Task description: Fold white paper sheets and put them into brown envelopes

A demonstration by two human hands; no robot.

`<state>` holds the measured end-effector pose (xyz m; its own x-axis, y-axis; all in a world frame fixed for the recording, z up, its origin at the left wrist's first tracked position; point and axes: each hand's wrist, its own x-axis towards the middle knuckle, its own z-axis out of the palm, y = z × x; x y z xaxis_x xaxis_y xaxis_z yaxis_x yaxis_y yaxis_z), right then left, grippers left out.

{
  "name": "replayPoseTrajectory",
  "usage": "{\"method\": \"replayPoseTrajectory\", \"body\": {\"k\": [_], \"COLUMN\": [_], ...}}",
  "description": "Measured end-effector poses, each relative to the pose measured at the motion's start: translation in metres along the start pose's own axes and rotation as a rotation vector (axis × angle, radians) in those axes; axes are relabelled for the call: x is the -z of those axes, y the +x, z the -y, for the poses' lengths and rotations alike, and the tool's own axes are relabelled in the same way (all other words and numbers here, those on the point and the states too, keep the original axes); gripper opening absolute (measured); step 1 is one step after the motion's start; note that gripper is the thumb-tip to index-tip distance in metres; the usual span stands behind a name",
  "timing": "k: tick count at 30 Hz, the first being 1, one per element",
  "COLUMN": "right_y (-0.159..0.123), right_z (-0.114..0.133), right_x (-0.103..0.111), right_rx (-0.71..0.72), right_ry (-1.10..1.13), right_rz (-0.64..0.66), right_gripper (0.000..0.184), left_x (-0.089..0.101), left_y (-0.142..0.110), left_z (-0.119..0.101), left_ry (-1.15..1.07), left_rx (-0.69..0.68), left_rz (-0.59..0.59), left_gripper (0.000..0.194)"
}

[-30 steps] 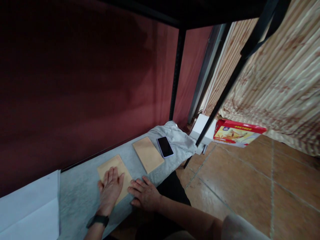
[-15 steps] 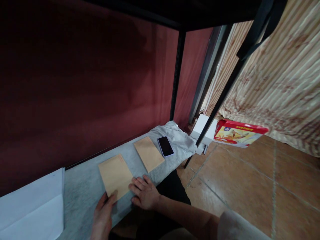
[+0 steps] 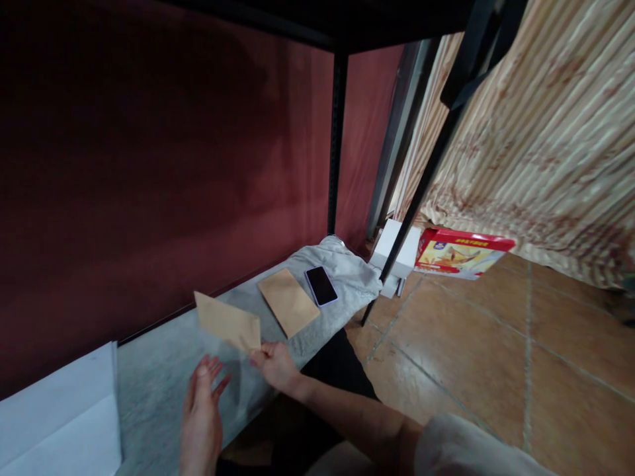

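Observation:
A tan paper envelope (image 3: 228,320) is lifted at a tilt over the grey cloth, its lower right corner pinched in my right hand (image 3: 276,365). Just below it and to the left, my left hand (image 3: 202,406) is raised with its fingers apart, holding nothing. To the right of the lifted envelope, a second tan envelope (image 3: 289,303) lies flat on the cloth. A phone (image 3: 321,285) with a dark screen and a pale purple edge rests beside that one.
Grey cloth (image 3: 159,383) covers the narrow shelf. White paper sheets (image 3: 59,416) lie at its left end. Black metal posts (image 3: 337,145) rise at the right. On the tiled floor stand a white box (image 3: 395,248) and a red and yellow box (image 3: 461,254), near a striped curtain.
The left envelope has come up off the cloth and tilted, now pinched by my right hand. My left hand has let go of it and opened. The view has shifted slightly.

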<state>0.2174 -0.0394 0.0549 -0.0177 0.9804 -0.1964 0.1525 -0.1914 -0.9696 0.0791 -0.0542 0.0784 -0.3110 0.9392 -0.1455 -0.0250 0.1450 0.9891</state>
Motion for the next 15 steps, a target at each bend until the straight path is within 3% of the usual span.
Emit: {"method": "replayPoseTrajectory", "body": {"k": [2,5,8,12,15], "right_y": [-0.006,-0.018,-0.025,-0.026,-0.03], "right_z": [0.0,-0.004,-0.009,-0.014,-0.016], "right_x": [-0.009,-0.02,-0.021,-0.012,-0.003], "right_rx": [-0.098,-0.216,-0.372,-0.534,-0.431], "right_ry": [0.267,0.55,0.747,0.673,0.406], "right_rz": [0.019,0.057,0.099,0.326,0.44], "right_gripper": [0.046,0.041,0.026,0.022,0.028], "left_x": [-0.002,-0.002,-0.001,0.006,0.014], "left_y": [0.001,0.005,0.01,0.023,0.038], "left_z": [0.005,0.019,0.032,0.041,0.048], "left_ry": [0.061,0.068,0.167,0.316,0.352], "left_rx": [0.098,0.297,0.277,0.223,0.216], "left_rz": [-0.061,0.035,0.115,0.128,0.123], "left_gripper": [0.067,0.075,0.08,0.075,0.067]}}
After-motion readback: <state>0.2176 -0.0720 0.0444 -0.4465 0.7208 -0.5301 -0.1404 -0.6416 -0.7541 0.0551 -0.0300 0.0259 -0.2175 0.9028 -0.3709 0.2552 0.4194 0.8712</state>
